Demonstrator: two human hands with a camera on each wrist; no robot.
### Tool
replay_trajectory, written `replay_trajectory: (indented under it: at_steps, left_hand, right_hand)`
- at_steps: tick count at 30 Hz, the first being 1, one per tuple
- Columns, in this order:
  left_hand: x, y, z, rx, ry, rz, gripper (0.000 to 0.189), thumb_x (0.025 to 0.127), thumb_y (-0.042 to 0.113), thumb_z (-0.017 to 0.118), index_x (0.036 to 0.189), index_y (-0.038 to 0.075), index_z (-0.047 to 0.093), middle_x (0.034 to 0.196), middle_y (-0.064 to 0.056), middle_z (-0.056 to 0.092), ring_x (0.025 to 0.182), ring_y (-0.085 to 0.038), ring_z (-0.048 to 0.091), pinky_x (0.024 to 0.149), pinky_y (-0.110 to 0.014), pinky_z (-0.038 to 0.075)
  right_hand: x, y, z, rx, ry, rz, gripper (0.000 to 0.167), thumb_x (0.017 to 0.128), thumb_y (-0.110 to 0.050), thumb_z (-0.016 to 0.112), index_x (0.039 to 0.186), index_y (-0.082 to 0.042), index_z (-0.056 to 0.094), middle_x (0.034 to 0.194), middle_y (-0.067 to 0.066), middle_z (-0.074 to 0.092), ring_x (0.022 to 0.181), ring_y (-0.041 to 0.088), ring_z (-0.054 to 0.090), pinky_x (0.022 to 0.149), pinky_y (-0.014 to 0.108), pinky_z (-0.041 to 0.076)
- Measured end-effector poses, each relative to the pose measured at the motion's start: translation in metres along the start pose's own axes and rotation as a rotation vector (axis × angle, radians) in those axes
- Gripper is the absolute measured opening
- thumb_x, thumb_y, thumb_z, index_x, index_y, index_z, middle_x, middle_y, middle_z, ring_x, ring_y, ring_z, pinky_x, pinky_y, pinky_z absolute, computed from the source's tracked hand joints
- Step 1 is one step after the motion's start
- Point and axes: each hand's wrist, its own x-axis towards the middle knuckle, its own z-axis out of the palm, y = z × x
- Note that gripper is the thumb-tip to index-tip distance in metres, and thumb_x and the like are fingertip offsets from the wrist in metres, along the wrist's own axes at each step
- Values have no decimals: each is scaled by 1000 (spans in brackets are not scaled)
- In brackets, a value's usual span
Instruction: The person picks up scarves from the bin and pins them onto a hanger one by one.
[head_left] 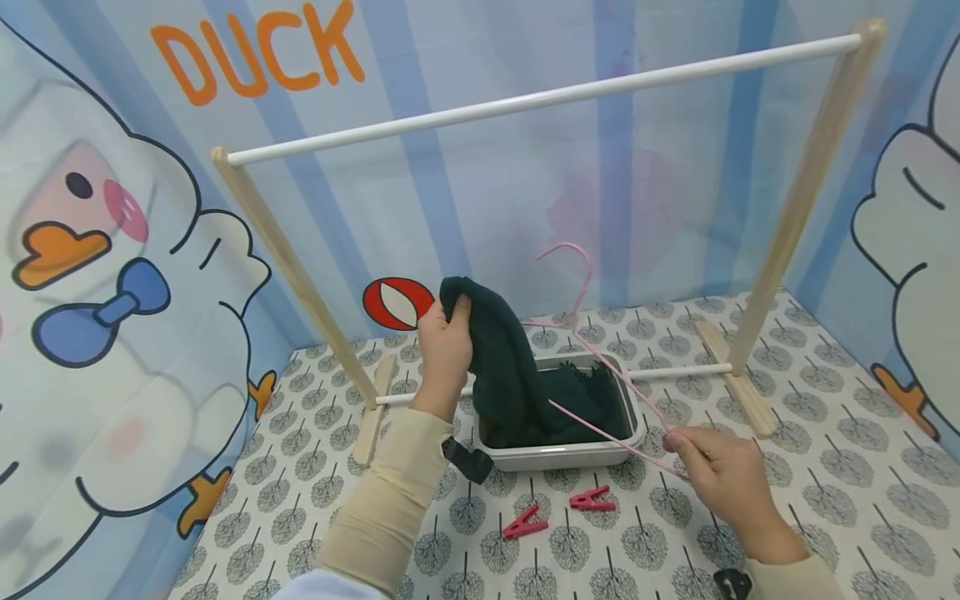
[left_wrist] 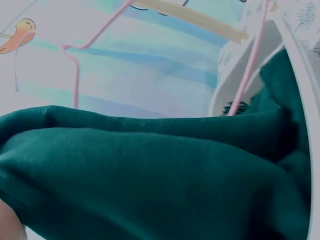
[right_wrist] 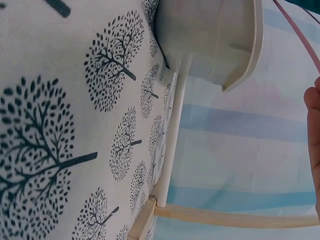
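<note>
My left hand grips one end of a dark green scarf, lifted above a white tray. The rest of the scarf, with a fringed edge, lies bunched inside the tray. In the left wrist view the scarf stretches from the hand into the tray. My right hand pinches a pink wire hanger by one corner, its hook pointing up. Part of the hanger passes in front of the tray, and its far side is hidden behind the scarf. The right wrist view catches only the edge of that hand.
A wooden drying rack with a white top bar stands around the tray, its lower bar running behind it. Two red clothespins lie in front of the tray on the tree-patterned cloth. A duck-print backdrop encloses the table.
</note>
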Motion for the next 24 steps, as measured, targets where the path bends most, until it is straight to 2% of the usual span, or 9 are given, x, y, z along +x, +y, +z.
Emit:
replay_trajectory:
  at_steps: [5, 9, 12, 16, 18, 24]
  left_hand:
    - [-8, -17, 2, 57, -33, -41, 32, 95, 22, 53, 66, 10, 46, 62, -5, 50, 60, -15, 51, 54, -27, 43]
    - [-15, -28, 6, 152, -25, -86, 26, 95, 22, 54, 76, 3, 57, 81, -14, 62, 76, -24, 60, 67, -35, 51]
    - [-20, -35, 10, 190, -33, -147, 26, 95, 23, 54, 85, 1, 62, 88, -17, 64, 82, -27, 61, 72, -39, 52]
    - [-26, -42, 16, 193, -89, -196, 28, 96, 24, 52, 89, 0, 64, 87, -15, 64, 81, -24, 61, 70, -36, 52]
    - [-29, -45, 19, 190, -119, -211, 27, 96, 23, 51, 92, 1, 64, 91, -14, 65, 85, -24, 62, 73, -37, 52]
    - [-34, -47, 26, 242, -157, -215, 25, 95, 22, 53, 91, 1, 67, 95, -14, 68, 90, -25, 63, 77, -39, 53]
  right_hand:
    - [-1, -2, 1, 34, -1, 12, 15, 69, 10, 70, 75, -4, 72, 67, 5, 69, 62, -3, 61, 51, 12, 47]
    - [-1, -2, 1, 41, -6, 19, 18, 68, 11, 69, 75, -5, 72, 67, 4, 69, 64, -4, 61, 51, 12, 47]
    - [-2, -2, 0, 48, -12, 37, 20, 67, 12, 69, 75, -5, 73, 67, 5, 69, 66, -7, 61, 52, 11, 47]
    - [-1, -4, -1, 48, -20, 57, 19, 69, 12, 70, 76, -6, 73, 68, 4, 69, 67, -9, 60, 54, 10, 48]
    - [0, -6, -3, 46, -26, 61, 19, 70, 11, 70, 76, -7, 73, 68, 3, 69, 65, -9, 59, 54, 10, 47]
    - [1, -9, -4, 57, -29, 58, 22, 68, 13, 70, 75, -8, 72, 67, 2, 69, 66, -9, 59, 56, 9, 48]
